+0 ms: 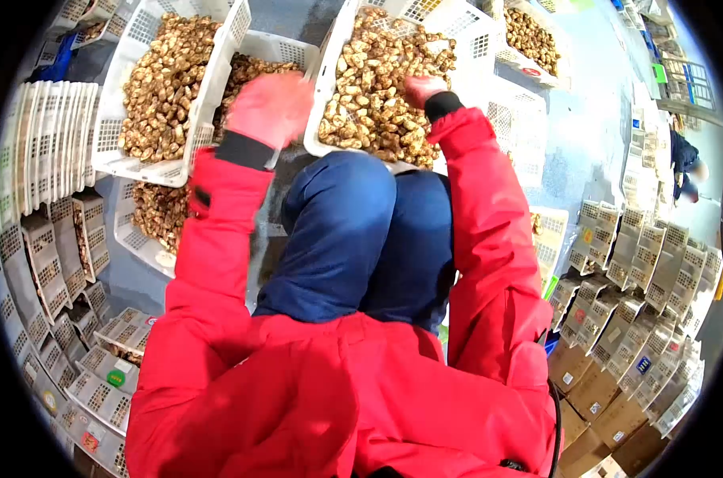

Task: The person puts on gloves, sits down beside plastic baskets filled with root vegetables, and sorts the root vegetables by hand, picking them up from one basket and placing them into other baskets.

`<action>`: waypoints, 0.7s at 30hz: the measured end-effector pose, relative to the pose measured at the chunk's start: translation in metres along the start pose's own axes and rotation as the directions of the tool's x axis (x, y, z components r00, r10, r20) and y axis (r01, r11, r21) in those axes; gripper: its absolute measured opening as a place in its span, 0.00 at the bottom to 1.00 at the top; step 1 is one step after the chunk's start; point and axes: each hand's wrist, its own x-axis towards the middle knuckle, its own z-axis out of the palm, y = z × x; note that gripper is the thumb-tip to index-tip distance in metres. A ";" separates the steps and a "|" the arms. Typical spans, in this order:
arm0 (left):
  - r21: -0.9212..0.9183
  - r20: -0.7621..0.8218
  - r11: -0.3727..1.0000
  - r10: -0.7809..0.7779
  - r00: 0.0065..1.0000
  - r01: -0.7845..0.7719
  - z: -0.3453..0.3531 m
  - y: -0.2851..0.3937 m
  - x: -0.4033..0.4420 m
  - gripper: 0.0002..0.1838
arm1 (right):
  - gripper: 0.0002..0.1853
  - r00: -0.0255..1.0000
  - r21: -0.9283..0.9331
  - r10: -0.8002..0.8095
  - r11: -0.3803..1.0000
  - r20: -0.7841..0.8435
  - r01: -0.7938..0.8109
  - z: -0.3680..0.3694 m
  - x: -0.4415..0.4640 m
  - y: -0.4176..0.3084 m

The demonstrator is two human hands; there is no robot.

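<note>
My left hand point(272, 110) is smeared by motion above the gap between two white crates, over a lower crate of brown knobbly roots point(248, 70); its fingers cannot be made out. My right hand point(424, 90) reaches into the right part of the middle white crate point(317, 119), touching the heap of pale and brown roots point(377, 95). Its fingers are bent down and partly hidden, and whatever they hold does not show. To the left, another white crate point(142, 168) full of roots point(166, 92) stands tilted on top of other crates.
More roots lie in a crate point(531, 40) at the upper right. Stacked empty crates point(55, 147) line the left side. Crate stacks point(644, 279) and cardboard boxes point(597, 382) fill the right. Another person point(683, 163) is at the far right.
</note>
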 end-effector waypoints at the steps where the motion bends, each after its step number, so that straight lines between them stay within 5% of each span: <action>1: 0.059 0.070 0.984 -0.173 0.983 0.169 0.001 -0.024 0.026 0.24 | 0.20 1.000 0.226 -0.012 0.974 0.015 0.009 0.057 0.006 0.029; 2: 0.129 0.124 0.935 -0.345 0.930 0.330 0.005 -0.046 0.050 0.24 | 0.21 0.993 0.419 0.107 0.900 0.050 -0.118 0.083 0.007 0.041; 4: 0.433 -0.403 0.849 -0.119 0.907 0.304 0.025 -0.088 0.089 0.29 | 0.24 0.878 0.701 0.445 0.568 0.178 -0.430 0.116 0.000 0.044; 6: 0.693 -0.449 0.645 0.037 0.893 0.322 0.006 -0.098 0.119 0.35 | 0.29 0.797 0.726 0.600 0.519 0.067 -0.452 0.128 0.000 0.035; 9: 0.791 -0.324 0.543 -0.020 0.946 0.283 -0.035 -0.107 0.156 0.39 | 0.35 0.739 0.680 0.673 0.531 0.025 -0.506 0.123 0.005 0.021; 14: 0.649 -0.404 0.639 -0.169 0.899 0.412 -0.026 -0.115 0.156 0.39 | 0.28 0.855 0.934 0.510 0.343 -0.095 -0.101 0.145 0.030 0.024; 16: 0.582 -0.419 0.678 -0.222 0.880 0.448 -0.020 -0.111 0.150 0.37 | 0.28 0.884 0.985 0.466 0.169 -0.046 -0.038 0.160 0.038 0.026; 17: 0.856 -0.131 0.472 -0.202 0.971 0.214 -0.055 -0.114 0.159 0.36 | 0.27 0.918 0.974 0.396 0.214 -0.019 -0.072 0.171 0.052 0.035; 18: 0.933 0.063 0.359 -0.250 0.966 0.032 -0.069 -0.119 0.164 0.37 | 0.26 0.945 0.959 0.326 0.261 0.023 -0.113 0.183 0.060 0.043; 20: 0.936 0.349 0.167 -0.329 0.878 -0.309 -0.075 -0.120 0.167 0.41 | 0.26 0.932 0.888 0.358 0.411 0.051 -0.206 0.117 0.027 0.021; 21: 0.902 0.425 0.076 -0.321 0.846 -0.425 -0.071 -0.123 0.168 0.45 | 0.27 0.953 0.921 0.292 0.343 0.082 -0.185 0.124 0.028 0.025</action>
